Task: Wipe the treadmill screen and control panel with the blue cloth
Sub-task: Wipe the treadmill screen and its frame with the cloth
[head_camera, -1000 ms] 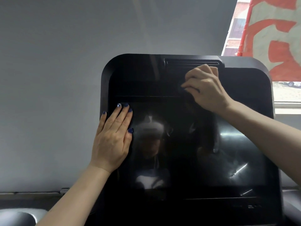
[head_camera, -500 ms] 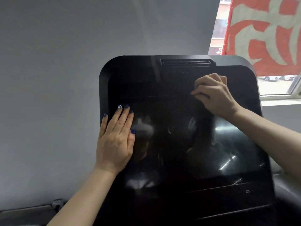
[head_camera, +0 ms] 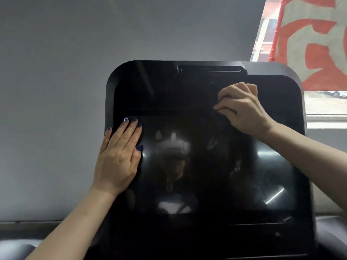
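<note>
The left hand lies flat, fingers straight, on the left edge of the dark treadmill screen. The right hand has a curled grip pinching a dark cloth against the screen's upper right. No writing is legible; a red-and-white banner hangs at the window.

Two hands: left hand, right hand; one treadmill screen; one red-and-white banner.

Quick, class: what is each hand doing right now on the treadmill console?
Left hand: open, fingers straight, flat on the screen at its left edge.
Right hand: fingers curled, pinching a dark cloth against the panel.
</note>
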`<act>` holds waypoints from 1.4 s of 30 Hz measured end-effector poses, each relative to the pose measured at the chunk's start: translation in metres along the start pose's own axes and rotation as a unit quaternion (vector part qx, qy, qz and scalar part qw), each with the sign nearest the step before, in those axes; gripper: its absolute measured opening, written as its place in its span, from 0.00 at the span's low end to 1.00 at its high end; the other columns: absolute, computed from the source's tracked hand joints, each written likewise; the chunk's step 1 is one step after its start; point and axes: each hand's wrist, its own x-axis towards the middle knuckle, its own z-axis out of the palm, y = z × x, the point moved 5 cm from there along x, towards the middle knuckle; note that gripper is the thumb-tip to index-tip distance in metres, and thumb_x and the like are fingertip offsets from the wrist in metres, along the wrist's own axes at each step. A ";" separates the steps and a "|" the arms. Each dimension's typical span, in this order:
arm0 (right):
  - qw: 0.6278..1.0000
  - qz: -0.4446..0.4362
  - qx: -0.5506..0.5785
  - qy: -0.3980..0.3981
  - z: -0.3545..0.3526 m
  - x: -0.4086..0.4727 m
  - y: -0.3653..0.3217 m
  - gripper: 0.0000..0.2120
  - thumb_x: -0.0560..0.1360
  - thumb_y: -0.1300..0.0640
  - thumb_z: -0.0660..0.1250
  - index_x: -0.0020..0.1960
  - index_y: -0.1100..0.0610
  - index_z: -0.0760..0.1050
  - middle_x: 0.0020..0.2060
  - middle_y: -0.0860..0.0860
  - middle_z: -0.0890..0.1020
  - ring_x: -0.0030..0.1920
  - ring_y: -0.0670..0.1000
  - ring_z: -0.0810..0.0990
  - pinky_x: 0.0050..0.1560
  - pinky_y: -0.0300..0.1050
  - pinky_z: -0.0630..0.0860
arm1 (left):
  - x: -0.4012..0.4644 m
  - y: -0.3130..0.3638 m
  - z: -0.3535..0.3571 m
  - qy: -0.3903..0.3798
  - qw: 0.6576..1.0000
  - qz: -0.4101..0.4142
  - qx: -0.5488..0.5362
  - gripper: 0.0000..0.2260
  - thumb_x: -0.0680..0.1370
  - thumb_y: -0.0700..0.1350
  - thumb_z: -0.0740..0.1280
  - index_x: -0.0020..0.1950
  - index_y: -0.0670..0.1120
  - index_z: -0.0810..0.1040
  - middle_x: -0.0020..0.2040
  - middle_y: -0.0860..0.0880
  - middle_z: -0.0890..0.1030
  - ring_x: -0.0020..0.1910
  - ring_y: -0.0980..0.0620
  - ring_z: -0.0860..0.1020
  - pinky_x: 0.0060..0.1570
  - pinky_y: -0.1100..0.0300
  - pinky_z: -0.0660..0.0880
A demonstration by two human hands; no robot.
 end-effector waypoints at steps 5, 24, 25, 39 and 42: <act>1.000 0.013 0.009 0.021 0.002 -0.003 -0.002 0.02 0.73 0.61 0.73 0.41 0.57 0.84 0.46 0.51 0.81 0.52 0.51 0.73 0.64 0.35 0.54 | 0.000 0.002 0.001 -0.005 1.000 -0.004 0.012 0.23 0.83 0.47 0.53 0.76 0.41 0.68 0.78 0.46 0.67 0.79 0.49 0.61 0.80 0.49 0.51; 0.999 0.038 -0.013 0.020 -0.011 -0.012 0.012 0.06 0.75 0.55 0.71 0.43 0.55 0.85 0.47 0.50 0.81 0.52 0.51 0.74 0.61 0.43 0.57 | -0.002 0.015 0.002 -0.030 0.997 0.050 0.047 0.23 0.83 0.47 0.54 0.77 0.40 0.67 0.78 0.44 0.66 0.77 0.47 0.64 0.79 0.46 0.53; 0.999 0.041 -0.010 0.024 -0.005 -0.007 0.007 0.06 0.75 0.56 0.71 0.42 0.56 0.85 0.47 0.50 0.81 0.51 0.51 0.74 0.61 0.40 0.56 | -0.002 0.015 0.001 -0.031 0.997 0.050 0.050 0.23 0.83 0.47 0.54 0.77 0.40 0.67 0.78 0.44 0.66 0.77 0.47 0.64 0.79 0.47 0.53; 1.000 0.008 -0.020 0.001 0.002 0.016 0.007 0.04 0.75 0.56 0.72 0.44 0.54 0.85 0.47 0.48 0.81 0.52 0.52 0.74 0.57 0.47 0.57 | -0.002 0.015 0.001 -0.034 0.996 0.056 0.057 0.24 0.83 0.48 0.55 0.78 0.41 0.66 0.78 0.44 0.66 0.77 0.47 0.64 0.79 0.47 0.54; 0.999 0.003 -0.036 -0.005 -0.011 0.006 0.025 0.05 0.76 0.55 0.71 0.44 0.53 0.85 0.47 0.48 0.81 0.53 0.52 0.75 0.60 0.47 0.56 | -0.002 0.015 0.001 -0.029 0.997 0.051 0.051 0.24 0.83 0.48 0.55 0.77 0.41 0.67 0.78 0.45 0.66 0.78 0.48 0.64 0.79 0.46 0.54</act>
